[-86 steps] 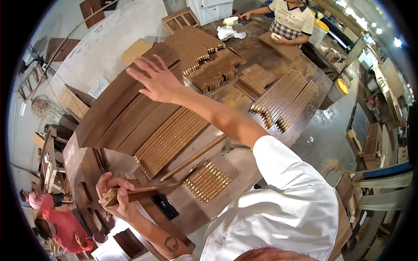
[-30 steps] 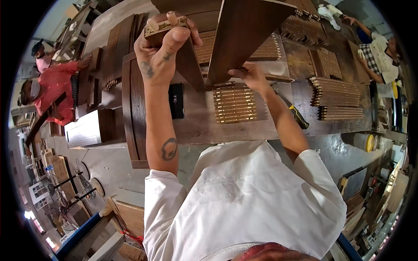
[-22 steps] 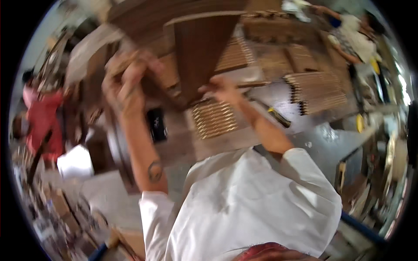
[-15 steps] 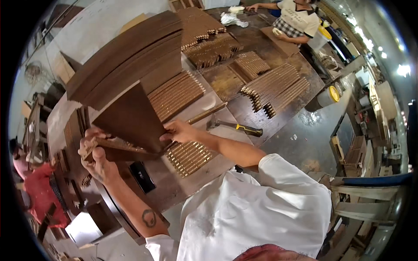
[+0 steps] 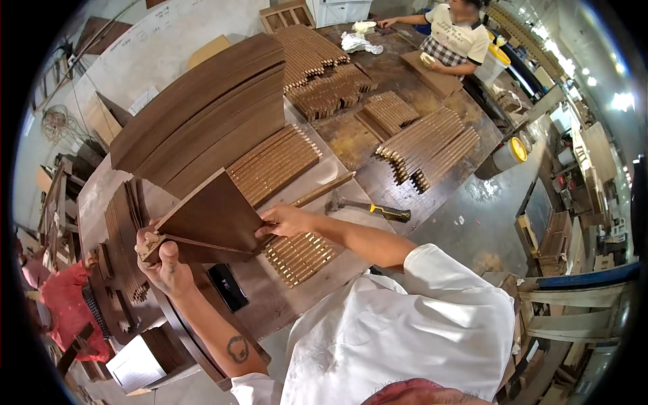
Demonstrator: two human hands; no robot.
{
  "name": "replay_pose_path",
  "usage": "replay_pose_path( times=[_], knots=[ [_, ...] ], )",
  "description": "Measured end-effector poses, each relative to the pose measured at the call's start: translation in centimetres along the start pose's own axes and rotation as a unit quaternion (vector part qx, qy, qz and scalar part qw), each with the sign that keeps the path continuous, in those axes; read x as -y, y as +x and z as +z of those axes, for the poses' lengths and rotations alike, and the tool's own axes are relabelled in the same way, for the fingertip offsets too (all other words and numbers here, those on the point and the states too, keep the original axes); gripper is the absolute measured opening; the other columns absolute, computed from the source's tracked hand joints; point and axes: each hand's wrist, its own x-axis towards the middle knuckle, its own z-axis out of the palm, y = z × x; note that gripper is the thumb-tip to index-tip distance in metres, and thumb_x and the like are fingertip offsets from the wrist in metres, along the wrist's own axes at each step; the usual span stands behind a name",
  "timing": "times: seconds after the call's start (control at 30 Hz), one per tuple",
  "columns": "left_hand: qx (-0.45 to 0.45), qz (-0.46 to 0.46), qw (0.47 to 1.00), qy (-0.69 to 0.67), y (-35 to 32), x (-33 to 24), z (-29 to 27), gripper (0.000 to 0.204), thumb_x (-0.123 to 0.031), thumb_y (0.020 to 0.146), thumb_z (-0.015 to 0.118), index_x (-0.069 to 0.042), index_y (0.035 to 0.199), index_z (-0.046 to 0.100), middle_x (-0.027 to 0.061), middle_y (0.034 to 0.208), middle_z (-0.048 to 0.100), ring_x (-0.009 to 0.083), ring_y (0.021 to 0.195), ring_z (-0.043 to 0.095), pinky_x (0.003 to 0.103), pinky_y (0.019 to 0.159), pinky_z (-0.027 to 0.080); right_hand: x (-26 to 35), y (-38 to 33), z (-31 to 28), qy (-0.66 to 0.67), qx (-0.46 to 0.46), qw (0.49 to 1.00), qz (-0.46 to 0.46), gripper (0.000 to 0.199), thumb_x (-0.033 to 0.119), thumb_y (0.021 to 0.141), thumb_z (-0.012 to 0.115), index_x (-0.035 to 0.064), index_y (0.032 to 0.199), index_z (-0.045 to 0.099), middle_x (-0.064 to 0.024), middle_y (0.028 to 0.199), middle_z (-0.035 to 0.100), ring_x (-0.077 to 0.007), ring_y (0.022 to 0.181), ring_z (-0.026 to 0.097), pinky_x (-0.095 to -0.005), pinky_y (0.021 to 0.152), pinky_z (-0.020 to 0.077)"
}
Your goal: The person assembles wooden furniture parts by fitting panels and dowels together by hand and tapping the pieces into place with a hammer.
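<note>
I hold a dark brown wooden panel (image 5: 214, 217) flat above the workbench (image 5: 270, 304). My left hand (image 5: 162, 264) grips its near left corner together with a small wooden block. My right hand (image 5: 287, 219) pinches the panel's right edge. Under the panel lies a row of short wooden slats with light tips (image 5: 300, 255). A black phone (image 5: 227, 286) rests on the bench just below my left hand.
A stack of long curved dark boards (image 5: 202, 115) lies at the back of the bench. A hammer (image 5: 371, 209) sits to the right. Rows of slats (image 5: 425, 145) cover the far table, where another person (image 5: 455, 37) works. A person in red (image 5: 64, 304) is at the left.
The panel came down from a raised, upright position to a flat hold low over the bench. Both hands kept their grip on it.
</note>
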Motion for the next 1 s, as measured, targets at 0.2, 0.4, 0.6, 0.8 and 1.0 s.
replay_pose_path(
  times=[0.2,0.4,0.6,0.8,1.0],
  knots=[
    [-0.011,-0.032,0.999,-0.013,0.2,-1.6,1.0,0.054,-0.045,0.069,0.081,-0.001,0.089,0.057,0.0004,0.091,0.054,0.0120,0.085,0.048,0.027,0.083,0.039,-0.8,0.6,0.1,0.022,0.033,0.999,-0.030,0.029,0.032,0.085,0.066,0.0080,0.102,0.067,-0.0144,0.093,0.068,-0.0317,0.084,0.063,-0.0382,0.074,0.0478],
    [-0.030,-0.018,0.999,0.016,0.0,-0.6,1.2,0.033,-0.019,0.069,0.084,-0.004,0.078,0.056,-0.0031,0.083,0.045,0.0107,0.077,0.045,0.026,0.080,0.039,-2.4,1.1,1.5,-0.140,-0.016,0.990,-0.004,0.032,0.033,0.083,0.069,0.0037,0.092,0.061,-0.0188,0.080,0.062,-0.0359,0.076,0.059,-0.0387,0.065,0.0464],
    [-0.012,-0.055,0.998,-0.018,-0.4,-1.3,0.9,0.032,-0.015,0.069,0.083,-0.004,0.080,0.055,-0.0020,0.087,0.047,0.0099,0.078,0.046,0.023,0.074,0.038,11.8,1.3,-3.1,0.063,-0.157,0.973,-0.157,0.047,0.033,0.085,0.069,0.0030,0.118,0.054,-0.0152,0.096,0.066,-0.0197,0.085,0.063,-0.0341,0.073,0.0483],
    [-0.026,-0.047,0.998,-0.014,-0.3,-1.7,1.9,0.036,-0.024,0.070,0.083,-0.002,0.081,0.057,-0.0013,0.084,0.050,0.0108,0.076,0.048,0.024,0.072,0.038,17.2,4.5,-4.4,0.236,-0.211,0.927,-0.202,0.037,0.040,0.090,0.061,0.0039,0.084,0.065,0.0012,0.066,0.054,-0.0043,0.064,0.046,-0.0220,0.057,0.0378],
    [-0.034,-0.037,0.999,-0.005,-0.6,-2.0,2.3,0.037,-0.027,0.071,0.083,-0.002,0.083,0.058,-0.0010,0.082,0.051,0.0112,0.076,0.049,0.024,0.075,0.038,18.1,3.8,-3.9,0.233,-0.244,0.929,-0.152,0.044,0.037,0.089,0.064,0.0025,0.063,0.056,0.0054,0.054,0.040,-0.0037,0.055,0.035,-0.0250,0.047,0.0272]
  ],
)
